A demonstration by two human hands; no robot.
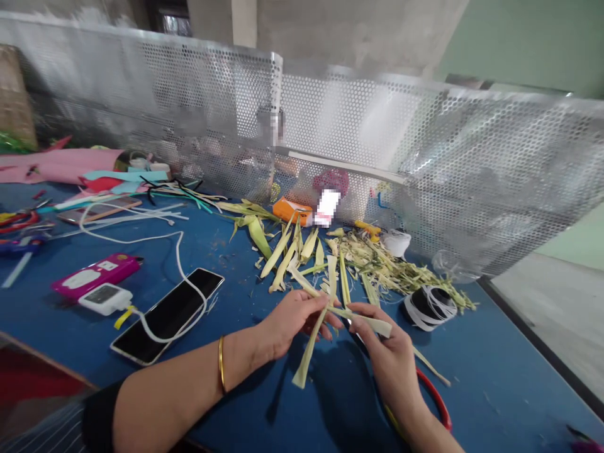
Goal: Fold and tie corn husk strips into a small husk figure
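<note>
Strips of pale corn husk [309, 355] cross at one point in front of me and fan out in several directions. My left hand [295, 318] is closed, pinching them at the crossing between thumb and fingers. My right hand [384, 343] is closed on the strip that points right, its thumb and forefinger near the wide end. Beneath the right hand is a tool with a red handle [436, 399], seemingly scissors; the hand hides most of it. Loose husk pieces [283, 258] lie just beyond my hands.
Shredded husk [377, 258] is heaped behind the right hand, beside a black spool of white cord [430, 307]. To the left lie a dark phone [170, 314], a magenta device [97, 275] and a white cable [182, 258]. A perforated metal screen [340, 126] borders the blue table's back.
</note>
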